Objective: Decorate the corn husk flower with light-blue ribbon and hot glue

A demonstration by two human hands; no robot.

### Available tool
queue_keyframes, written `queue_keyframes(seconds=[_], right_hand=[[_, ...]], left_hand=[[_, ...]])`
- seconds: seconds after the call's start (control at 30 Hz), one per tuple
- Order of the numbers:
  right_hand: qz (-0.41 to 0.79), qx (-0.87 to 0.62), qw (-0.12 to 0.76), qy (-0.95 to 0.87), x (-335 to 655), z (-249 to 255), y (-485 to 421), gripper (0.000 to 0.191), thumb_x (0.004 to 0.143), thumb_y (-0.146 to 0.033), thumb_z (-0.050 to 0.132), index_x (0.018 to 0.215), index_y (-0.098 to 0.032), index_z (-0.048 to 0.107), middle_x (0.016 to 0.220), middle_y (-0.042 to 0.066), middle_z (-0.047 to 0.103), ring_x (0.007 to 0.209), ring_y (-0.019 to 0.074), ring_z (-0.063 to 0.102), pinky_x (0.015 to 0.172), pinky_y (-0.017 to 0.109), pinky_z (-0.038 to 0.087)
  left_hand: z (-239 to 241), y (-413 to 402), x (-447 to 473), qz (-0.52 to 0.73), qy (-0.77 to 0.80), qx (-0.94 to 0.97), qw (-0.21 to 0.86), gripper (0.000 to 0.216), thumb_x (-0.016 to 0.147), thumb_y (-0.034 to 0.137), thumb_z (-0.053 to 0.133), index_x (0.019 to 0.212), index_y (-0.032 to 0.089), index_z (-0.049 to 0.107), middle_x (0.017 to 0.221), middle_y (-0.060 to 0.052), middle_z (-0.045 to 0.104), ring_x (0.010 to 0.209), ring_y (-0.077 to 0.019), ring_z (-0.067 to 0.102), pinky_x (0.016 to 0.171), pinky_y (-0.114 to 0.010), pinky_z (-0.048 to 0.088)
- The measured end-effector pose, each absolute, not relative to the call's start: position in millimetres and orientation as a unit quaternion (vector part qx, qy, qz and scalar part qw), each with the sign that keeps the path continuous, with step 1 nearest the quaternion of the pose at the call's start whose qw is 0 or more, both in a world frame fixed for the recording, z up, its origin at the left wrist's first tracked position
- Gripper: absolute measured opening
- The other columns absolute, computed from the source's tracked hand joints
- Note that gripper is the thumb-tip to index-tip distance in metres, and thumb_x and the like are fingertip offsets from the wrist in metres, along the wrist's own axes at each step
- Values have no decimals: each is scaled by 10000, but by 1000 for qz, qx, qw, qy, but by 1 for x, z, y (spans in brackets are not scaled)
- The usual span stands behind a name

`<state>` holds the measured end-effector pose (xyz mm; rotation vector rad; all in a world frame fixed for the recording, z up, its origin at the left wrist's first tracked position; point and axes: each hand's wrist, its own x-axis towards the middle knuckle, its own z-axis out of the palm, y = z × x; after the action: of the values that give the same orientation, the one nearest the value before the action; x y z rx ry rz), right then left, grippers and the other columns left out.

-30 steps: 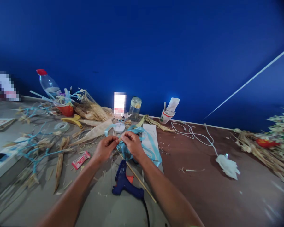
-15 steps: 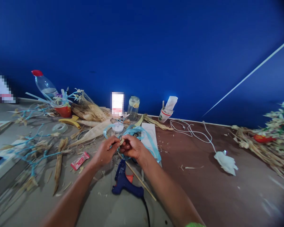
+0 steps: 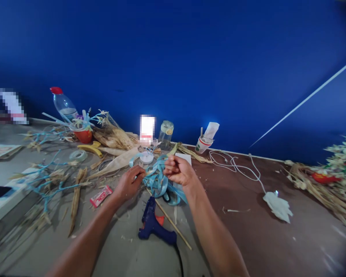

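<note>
My left hand (image 3: 132,181) is closed in a pinch above the table; whatever sits between its fingertips is too small to make out. To its right, my right hand (image 3: 179,170) is raised with fingers curled together, and I cannot make out what they hold. A loose heap of light blue ribbon (image 3: 158,181) lies between and behind the hands. Just below it rests a dark blue glue gun (image 3: 155,227) with an orange trigger, and a thin stick (image 3: 175,226) lies alongside. A round white lidded thing (image 3: 146,157) is behind the ribbon.
Blue branches with dried husk flowers (image 3: 46,188) spread over the left side. A red wrapper (image 3: 100,196), a tape roll (image 3: 77,155), a bottle (image 3: 64,105), a glass jar (image 3: 166,134) and a paper cup (image 3: 203,144) stand or lie around. A white cable (image 3: 233,163) runs rightward.
My hands, together before, have come apart: the right hand has moved right and slightly up, while the left stays low by the ribbon. The view has shifted a little.
</note>
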<state>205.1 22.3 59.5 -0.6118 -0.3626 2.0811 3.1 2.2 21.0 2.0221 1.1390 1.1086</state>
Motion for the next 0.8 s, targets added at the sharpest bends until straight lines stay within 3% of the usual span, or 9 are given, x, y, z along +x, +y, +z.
queue_keyframes(seconds=[0.13,0.23,0.37,0.5,0.67,0.8], right_hand=[[821,-270,472,-176,207,59,21,314,820,-262,524,552,-174,387,433,-89,368,344,25,181,426,182,272],[795,-331,448,-241,187,48,16,323,753,-363,624,562,-162,457,457,-73,427,355,24,234,424,191,268],[738,-354,453,-354,166,39,11,211,642,-313,707,711,-138,611,609,-19,556,452,41,389,446,186,262],[707,-345,456,-415,165,41,7,213,616,-239,697,815,-172,659,654,-30,573,507,47,401,492,185,296],[677,-368,442,-459,164,46,3,130,595,-250,700,685,-168,656,603,-25,572,563,81,454,549,206,346],[673,-375,461,-440,162,46,4,114,583,-249,683,645,-172,628,593,-24,580,556,89,466,554,217,361]], left_hand=[[22,2,6,467,466,653,372,182,784,319,505,700,166,554,548,34,460,525,-107,411,520,-228,329],[24,1,9,482,473,610,414,202,748,351,549,684,160,566,513,47,442,493,-95,388,492,-221,307],[27,1,10,468,469,602,446,240,734,386,574,674,154,577,507,44,461,490,-93,400,492,-221,314],[28,0,9,441,438,595,510,291,753,427,576,673,147,581,520,32,473,504,-92,405,505,-224,322],[20,-1,8,397,395,566,605,288,729,422,632,731,135,613,584,11,502,518,-86,414,501,-219,323],[19,-3,9,406,393,566,600,300,725,431,632,774,135,625,609,4,522,525,-89,436,510,-221,348]])
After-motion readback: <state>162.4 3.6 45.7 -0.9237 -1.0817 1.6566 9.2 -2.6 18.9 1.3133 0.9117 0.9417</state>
